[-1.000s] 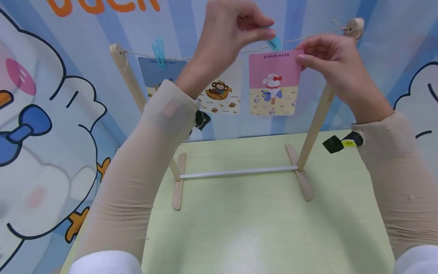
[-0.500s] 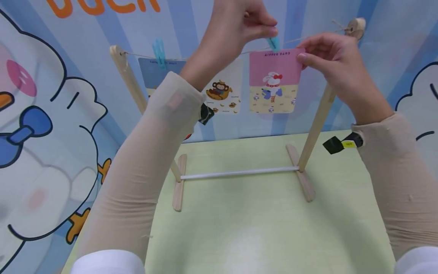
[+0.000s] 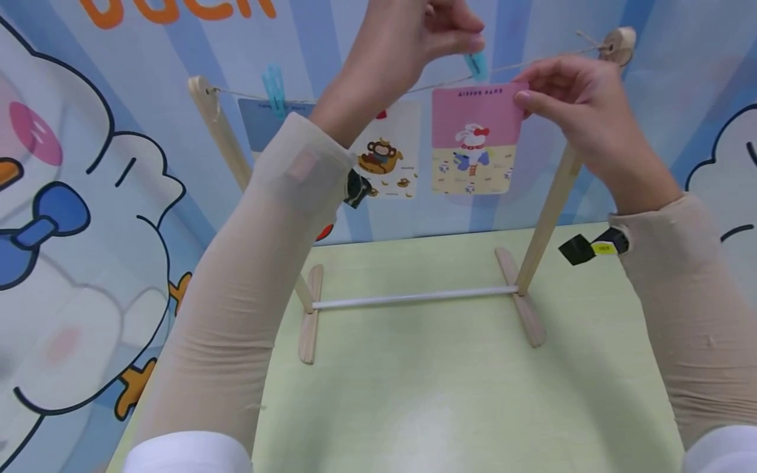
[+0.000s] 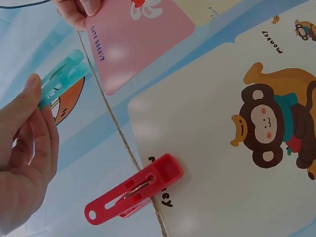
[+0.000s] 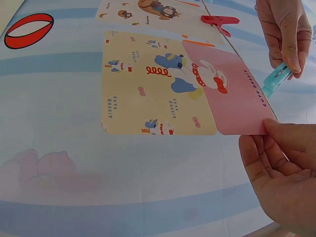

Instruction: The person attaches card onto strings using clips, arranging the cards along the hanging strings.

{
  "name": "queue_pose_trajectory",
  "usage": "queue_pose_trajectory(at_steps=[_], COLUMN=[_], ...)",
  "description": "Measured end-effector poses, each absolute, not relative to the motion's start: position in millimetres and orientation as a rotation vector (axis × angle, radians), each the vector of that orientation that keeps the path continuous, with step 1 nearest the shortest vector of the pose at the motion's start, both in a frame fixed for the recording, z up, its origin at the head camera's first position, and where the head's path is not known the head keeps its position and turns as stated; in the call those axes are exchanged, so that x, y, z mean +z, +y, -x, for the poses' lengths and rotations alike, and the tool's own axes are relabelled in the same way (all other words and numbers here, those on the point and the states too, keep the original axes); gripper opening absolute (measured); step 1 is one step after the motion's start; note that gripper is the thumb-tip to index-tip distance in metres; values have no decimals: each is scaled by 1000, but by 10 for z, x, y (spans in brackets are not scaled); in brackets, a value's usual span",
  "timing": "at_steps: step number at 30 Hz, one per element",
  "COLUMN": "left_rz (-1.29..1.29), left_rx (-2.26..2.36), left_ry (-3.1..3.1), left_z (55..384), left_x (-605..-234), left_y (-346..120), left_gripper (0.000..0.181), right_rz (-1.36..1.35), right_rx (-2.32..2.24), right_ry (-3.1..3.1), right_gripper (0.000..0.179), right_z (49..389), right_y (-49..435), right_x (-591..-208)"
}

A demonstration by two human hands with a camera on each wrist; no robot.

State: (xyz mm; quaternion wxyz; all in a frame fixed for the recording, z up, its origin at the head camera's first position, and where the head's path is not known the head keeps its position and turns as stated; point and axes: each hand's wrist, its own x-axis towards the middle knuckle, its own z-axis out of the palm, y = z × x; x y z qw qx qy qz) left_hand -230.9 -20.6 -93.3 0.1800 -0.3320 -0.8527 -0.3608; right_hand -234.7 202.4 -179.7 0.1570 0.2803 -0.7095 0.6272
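Between thumb and fingers my left hand (image 3: pixel 408 49) pinches a teal clothespin (image 4: pixel 63 78), its tip close to the twine (image 4: pixel 117 123) in the left wrist view. My right hand (image 3: pixel 582 115) pinches the upper right corner of a pink and yellow rabbit card (image 3: pixel 473 144), whose top edge lies along the line. Beside it hangs a white monkey card (image 4: pixel 197 113), held on the twine by a red clothespin (image 4: pixel 136 190). Farther left, another teal clothespin (image 3: pixel 275 92) grips a blue-grey card (image 3: pixel 266 131), partly hidden by my left forearm.
The twine runs between two wooden posts, the left post (image 3: pixel 219 131) and the right post (image 3: pixel 550 217). A white rod (image 3: pixel 414 298) joins their feet on the pale green table (image 3: pixel 414 381). Behind stands a blue striped backdrop (image 3: pixel 461 223) with cartoon figures.
My left hand has moved slightly up and right, and its teal clothespin now stands more upright above the rabbit card. The right hand keeps its pinch on the card, which has risen a little.
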Motion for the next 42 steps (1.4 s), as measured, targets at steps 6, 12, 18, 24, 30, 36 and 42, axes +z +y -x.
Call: queue_pose_trajectory(at_steps=[6,12,18,24,30,36,42], left_rz=[945,948,943,950,973,978,969], left_rx=[-960,-883,-931,-934,-890,-806,-771], left_ry=[-2444,-2472,-2487,-2504,-2517,-2550,-2568], left_z=[2293,2274,2267,2258,2263,2272,2274], left_x=[-933,-942,-939,-934,-935,-924,-919], left_y=[-193,-192,-179,-170,-147,-114,-102], left_gripper=[18,19,18,18,18,19,18], right_rz=[-803,-823,-837,-815,-816,-807,-725], right_rx=[1805,1827,1848,1844,1827,1796,1726], right_ry=[-2028,-1996,-1953,-1953,-1931,-1909,-1965], right_gripper=[25,24,24,25,23,22,23], right_z=[2340,2343,2348,2342,2333,2320,2311], right_y=[2010,1993,1989,1979,1956,1938,1912], right_x=[-1797,-1796,-1803,-1814,-1817,-1808,-1800])
